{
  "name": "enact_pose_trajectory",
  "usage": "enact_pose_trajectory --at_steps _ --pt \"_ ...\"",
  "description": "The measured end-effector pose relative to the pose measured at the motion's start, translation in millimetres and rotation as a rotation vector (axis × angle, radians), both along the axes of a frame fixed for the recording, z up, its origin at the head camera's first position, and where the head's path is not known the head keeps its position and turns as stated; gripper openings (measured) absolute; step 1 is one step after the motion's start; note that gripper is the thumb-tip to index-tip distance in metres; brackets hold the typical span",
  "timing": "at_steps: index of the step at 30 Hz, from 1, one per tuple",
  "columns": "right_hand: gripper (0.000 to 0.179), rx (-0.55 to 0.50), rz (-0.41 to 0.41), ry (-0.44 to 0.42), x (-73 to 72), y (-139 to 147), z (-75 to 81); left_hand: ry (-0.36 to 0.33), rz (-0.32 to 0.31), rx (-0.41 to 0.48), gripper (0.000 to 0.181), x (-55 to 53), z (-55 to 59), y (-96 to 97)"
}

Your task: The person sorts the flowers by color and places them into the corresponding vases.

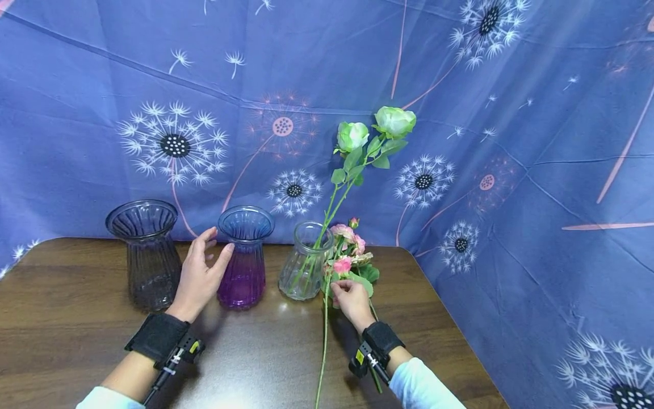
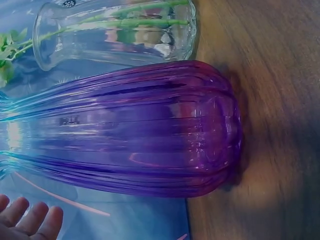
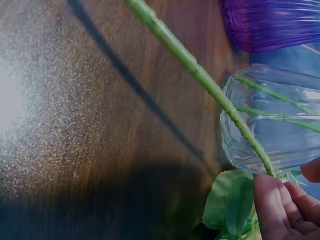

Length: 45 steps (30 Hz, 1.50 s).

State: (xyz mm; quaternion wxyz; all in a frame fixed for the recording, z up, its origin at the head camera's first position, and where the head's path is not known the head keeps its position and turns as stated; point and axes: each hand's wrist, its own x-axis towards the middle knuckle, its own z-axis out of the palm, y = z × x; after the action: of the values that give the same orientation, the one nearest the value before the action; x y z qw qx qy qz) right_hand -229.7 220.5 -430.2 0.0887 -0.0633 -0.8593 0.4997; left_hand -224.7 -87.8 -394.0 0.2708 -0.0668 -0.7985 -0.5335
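Note:
My right hand [image 1: 352, 302] pinches a long green flower stem [image 3: 200, 75] close to its leaves [image 3: 235, 200]. The stem slants down toward the front of the table, and its shadow falls on the wood. Pink flowers [image 1: 342, 265] cluster just above this hand, beside a clear glass vase [image 1: 302, 278]. Two pale green-white roses [image 1: 395, 121] stand in that vase, their stems showing through the glass. My left hand [image 1: 200, 275] is at the left side of a blue-to-purple ribbed vase [image 2: 125, 130], thumb and fingers spread apart, holding nothing.
A dark grey ribbed glass vase [image 1: 153, 267] stands at the left, just behind my left forearm. Another green stem [image 1: 377, 382] lies under my right wrist. A blue dandelion-print cloth [image 1: 327, 68] hangs behind and to the right of the brown wooden table [image 1: 245, 352].

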Motion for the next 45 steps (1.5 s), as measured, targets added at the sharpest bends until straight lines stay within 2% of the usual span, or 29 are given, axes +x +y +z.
enact_pose_trajectory --at_steps 5,14,18,25,31,37,45 --pt "0.021 -0.008 0.023 -0.027 -1.6 -3 -1.2 -0.039 -0.033 -0.03 0.059 -1.3 0.4 -0.8" --pt "0.023 0.016 0.031 -0.058 -2.4 -3 -8.5 -0.037 -0.069 -0.077 0.056 -5.4 -3.7 0.3" --pt "0.023 0.005 0.046 -0.06 -3.9 -4 -8.5 -0.033 -0.072 -0.076 0.054 -6.5 -6.3 0.4" --pt "0.02 0.052 0.071 -0.079 -6.1 -6 -7.6 -0.052 -0.075 -0.056 0.051 -5.2 -7.6 2.1" --pt "0.02 0.055 0.054 -0.112 -9.9 -7 -10.3 -0.044 -0.069 -0.044 0.05 -4.1 -8.4 3.2" --pt "0.021 0.008 0.039 -0.12 -13.7 -9 -9.4 -0.025 -0.07 -0.029 0.048 -5.4 -7.6 3.0" --pt "0.021 -0.113 0.016 -0.157 -18.3 -10 -9.2 -0.05 -0.064 -0.047 0.049 -5.6 -8.0 3.8"
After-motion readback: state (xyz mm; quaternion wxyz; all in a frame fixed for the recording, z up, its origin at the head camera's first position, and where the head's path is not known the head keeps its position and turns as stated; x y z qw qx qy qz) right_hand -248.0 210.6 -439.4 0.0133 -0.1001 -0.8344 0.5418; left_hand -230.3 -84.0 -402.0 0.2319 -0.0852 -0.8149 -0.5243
